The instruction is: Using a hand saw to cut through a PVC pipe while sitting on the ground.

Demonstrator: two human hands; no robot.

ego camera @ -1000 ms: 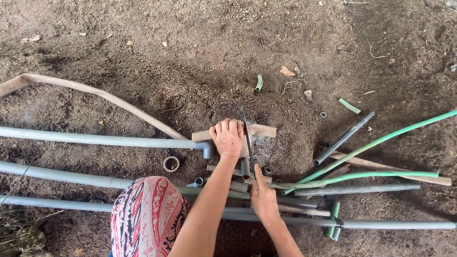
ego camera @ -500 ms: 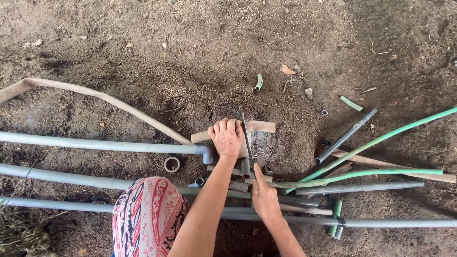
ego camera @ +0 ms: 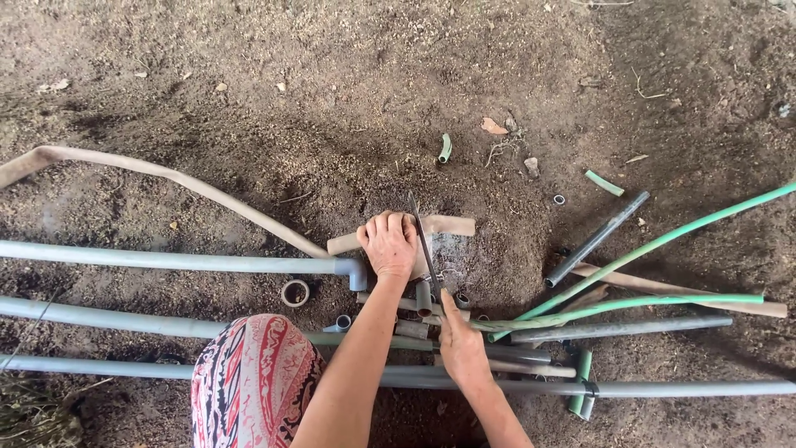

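Saw blade (ego camera: 423,241) — beside left-hand (ego camera: 388,245) grip

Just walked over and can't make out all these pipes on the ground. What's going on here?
A person crouches over bare dirt. Their left hand presses down on a short tan piece of pipe, while the right hand holds a thin saw blade laid across it. Long grey pipes and green hoses lie around them.

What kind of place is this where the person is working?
Probably an outdoor yard or makeshift work spot on bare ground. The surface is loose brown soil with dry leaves, and long grey pipes, green pipes and short offcuts lie straight on the dirt; no bench or floor shows.
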